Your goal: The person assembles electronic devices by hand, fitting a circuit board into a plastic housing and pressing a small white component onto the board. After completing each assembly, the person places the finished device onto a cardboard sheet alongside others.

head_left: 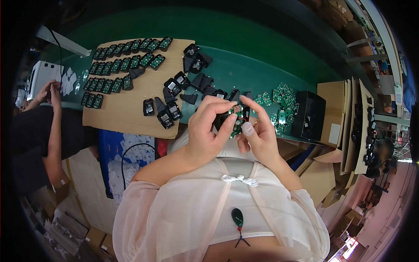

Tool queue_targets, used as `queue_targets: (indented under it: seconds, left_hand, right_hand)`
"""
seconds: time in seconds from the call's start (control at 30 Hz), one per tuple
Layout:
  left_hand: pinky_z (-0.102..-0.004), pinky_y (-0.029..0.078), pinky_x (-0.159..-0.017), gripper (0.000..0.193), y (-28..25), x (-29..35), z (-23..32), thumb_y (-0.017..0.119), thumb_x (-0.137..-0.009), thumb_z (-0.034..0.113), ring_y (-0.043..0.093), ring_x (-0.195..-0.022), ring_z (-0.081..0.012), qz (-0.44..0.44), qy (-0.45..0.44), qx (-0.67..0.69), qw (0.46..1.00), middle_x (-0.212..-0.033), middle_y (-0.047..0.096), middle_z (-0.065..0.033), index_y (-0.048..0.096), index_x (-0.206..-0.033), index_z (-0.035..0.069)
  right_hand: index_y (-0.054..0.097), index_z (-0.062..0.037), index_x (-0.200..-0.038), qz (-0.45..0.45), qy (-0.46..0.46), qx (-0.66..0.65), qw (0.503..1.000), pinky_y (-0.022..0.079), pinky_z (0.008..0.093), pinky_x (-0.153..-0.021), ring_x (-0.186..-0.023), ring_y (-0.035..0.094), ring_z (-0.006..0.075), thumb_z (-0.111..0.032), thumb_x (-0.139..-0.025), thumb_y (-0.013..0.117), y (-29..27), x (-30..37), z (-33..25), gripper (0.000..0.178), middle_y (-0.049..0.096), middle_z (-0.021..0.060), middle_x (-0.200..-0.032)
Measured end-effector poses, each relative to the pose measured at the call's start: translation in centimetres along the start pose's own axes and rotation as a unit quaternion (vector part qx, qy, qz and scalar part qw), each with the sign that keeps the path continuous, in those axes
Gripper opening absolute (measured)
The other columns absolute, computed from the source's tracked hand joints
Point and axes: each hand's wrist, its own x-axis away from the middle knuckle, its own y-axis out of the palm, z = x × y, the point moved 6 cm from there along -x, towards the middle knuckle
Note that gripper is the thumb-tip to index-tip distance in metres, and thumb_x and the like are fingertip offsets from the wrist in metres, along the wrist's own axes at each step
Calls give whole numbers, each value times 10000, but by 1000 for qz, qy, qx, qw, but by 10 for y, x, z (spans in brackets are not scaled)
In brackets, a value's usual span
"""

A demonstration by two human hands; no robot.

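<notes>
Grasping a green circuit board [236,110] and black casing [246,112] with the left hand [211,124], over the near edge of the surface [244,70]. Touching the right side with the right hand [263,135], thumb and index finger apart; impossible to tell whether gripping. Note filled casings [115,65] in rows on cardboard [126,112] leftward, loose boards [283,94] rightward.

White case [43,76]: is standing at the left, beside a co-worker [26,139] in dark clothing.
White slips [68,85]: are lying loosely just right of the case.
Blue bin [104,161]: is sitting near left, holding a clear plastic bag [117,179]; a black cable [123,168] is curving over it.
Cardboard box [330,109]: is standing at the right, upright cardboard sheets [348,131] rising beside it.
Green panel [218,30]: is running along the far side.
</notes>
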Motion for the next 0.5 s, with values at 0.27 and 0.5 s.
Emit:
queue_targets:
  seconds: [0.27, 0.5]
  left_hand:
    - [-278, 456, -574, 174, -2, -3, -1, 599, -747, 4, 570, -689, -226, 23, 31, -49, 998, -844, 554, -132, 546, -913, -10]
    - [-283, 455, -585, 188, -3, -4, -6, 608, -755, 35, 567, -714, -238, 49, 47, -75, 995, -841, 551, -129, 544, -927, -1]
  right_hand:
    - [312, -57, -1264, 39, 9, -4, 999, 316, 175, -368, -464, 517, 87, -135, -871, 508, 3, -6, 3, 446, 562, 72, -768]
    - [377, -41, -1206, 84, -35, -2, 996, 321, 177, -367, -438, 458, 64, -114, -870, 508, 4, -23, 5, 368, 558, 52, -756]
